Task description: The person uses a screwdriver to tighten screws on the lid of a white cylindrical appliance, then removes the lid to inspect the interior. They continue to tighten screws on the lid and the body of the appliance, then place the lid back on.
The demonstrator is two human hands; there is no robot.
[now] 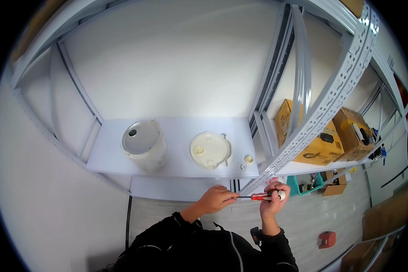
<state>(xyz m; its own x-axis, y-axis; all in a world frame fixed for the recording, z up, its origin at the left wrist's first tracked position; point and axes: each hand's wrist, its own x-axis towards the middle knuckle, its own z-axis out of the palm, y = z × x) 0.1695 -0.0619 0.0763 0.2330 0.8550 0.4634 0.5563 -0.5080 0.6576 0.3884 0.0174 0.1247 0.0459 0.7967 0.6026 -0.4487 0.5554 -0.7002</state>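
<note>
A: Left hand (216,199) is pinching the screwdriver (259,196) by its shaft end; right hand (272,205) is gripping the handle, near side of shelf (181,163).

B: Keeping both ends aligned should be helping control.

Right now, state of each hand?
Left hand: closed, fingertips at the tip end of the red-handled screwdriver.
Right hand: closed, holding the same screwdriver by its handle.

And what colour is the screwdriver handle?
The handle shows red and white, best in the head view.
</note>
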